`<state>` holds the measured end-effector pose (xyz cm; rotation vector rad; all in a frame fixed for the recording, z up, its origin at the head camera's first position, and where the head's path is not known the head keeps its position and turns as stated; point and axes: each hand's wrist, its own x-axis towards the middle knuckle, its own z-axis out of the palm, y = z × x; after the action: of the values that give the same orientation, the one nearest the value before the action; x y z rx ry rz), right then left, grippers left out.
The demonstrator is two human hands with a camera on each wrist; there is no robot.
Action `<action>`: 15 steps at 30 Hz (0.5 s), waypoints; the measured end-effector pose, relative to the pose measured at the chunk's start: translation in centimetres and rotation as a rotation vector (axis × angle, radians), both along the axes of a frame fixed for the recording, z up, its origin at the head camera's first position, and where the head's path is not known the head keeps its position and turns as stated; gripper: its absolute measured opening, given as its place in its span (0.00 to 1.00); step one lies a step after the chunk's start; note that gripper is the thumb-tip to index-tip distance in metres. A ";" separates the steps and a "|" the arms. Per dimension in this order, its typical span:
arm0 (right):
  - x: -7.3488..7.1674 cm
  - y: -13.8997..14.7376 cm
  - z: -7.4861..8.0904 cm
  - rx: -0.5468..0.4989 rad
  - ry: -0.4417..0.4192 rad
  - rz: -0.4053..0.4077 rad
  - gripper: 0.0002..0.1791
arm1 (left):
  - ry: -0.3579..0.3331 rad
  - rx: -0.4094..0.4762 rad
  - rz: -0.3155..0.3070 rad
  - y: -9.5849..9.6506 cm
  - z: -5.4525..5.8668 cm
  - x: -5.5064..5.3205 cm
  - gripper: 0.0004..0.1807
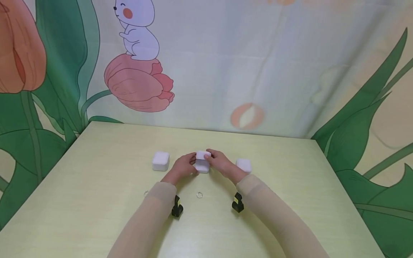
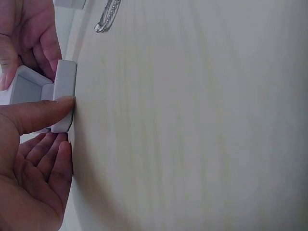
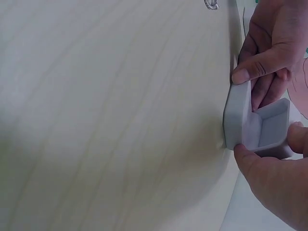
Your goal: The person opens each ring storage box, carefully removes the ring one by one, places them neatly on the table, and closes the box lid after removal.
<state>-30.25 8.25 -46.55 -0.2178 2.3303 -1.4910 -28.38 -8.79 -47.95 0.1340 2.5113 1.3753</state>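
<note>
A small white ring box [image 1: 202, 167] stands on the table between the two hands, its lid [image 1: 202, 154] raised. My left hand [image 1: 184, 165] grips the box's base [image 2: 64, 86] from the left, thumb along its front side. The right hand [image 1: 222, 163] holds the raised lid, its thumb on the lid's outside, while another fingertip is right at the edge of the base in the right wrist view. The grey-white hollow inside of the lid [image 3: 274, 126] shows there. Fingers hide part of the box's inside. A silver ring [image 1: 199, 195] lies on the table in front of the box.
Another white box [image 1: 160, 161] sits to the left, closed. A third white box [image 1: 243, 165] is on the right, partly behind the right wrist. A second ring [image 1: 146, 193] lies beside the left sleeve. Behind the table [image 1: 106, 154] hangs a printed curtain [image 1: 206, 71].
</note>
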 end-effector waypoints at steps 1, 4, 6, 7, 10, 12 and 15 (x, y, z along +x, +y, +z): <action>0.1 0.0 0.1 -0.001 -0.003 0.001 0.30 | -0.003 0.005 0.001 0.0 0.0 0.0 0.48; 0.3 0.0 0.4 -0.015 -0.011 0.008 0.30 | -0.004 0.005 -0.004 0.0 0.0 0.0 0.48; 0.5 0.0 0.5 -0.018 -0.011 0.010 0.30 | -0.005 0.010 -0.004 0.0 0.1 0.0 0.48; 0.6 0.0 0.6 -0.018 -0.011 0.010 0.30 | -0.006 0.014 -0.002 0.0 0.1 0.0 0.48; 0.7 0.0 0.6 -0.008 -0.001 0.009 0.30 | -0.008 0.020 0.000 -0.1 0.1 0.0 0.48; 0.8 0.0 0.5 0.007 0.009 0.010 0.30 | -0.007 0.017 -0.003 -0.1 0.1 0.0 0.48; 0.9 0.0 0.4 0.023 0.016 0.012 0.30 | -0.010 0.016 -0.007 -0.2 0.0 0.0 0.48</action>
<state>-29.33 8.26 -46.12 -0.2383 2.3530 -1.4611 -28.42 -8.94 -47.94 0.1382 2.4898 1.3909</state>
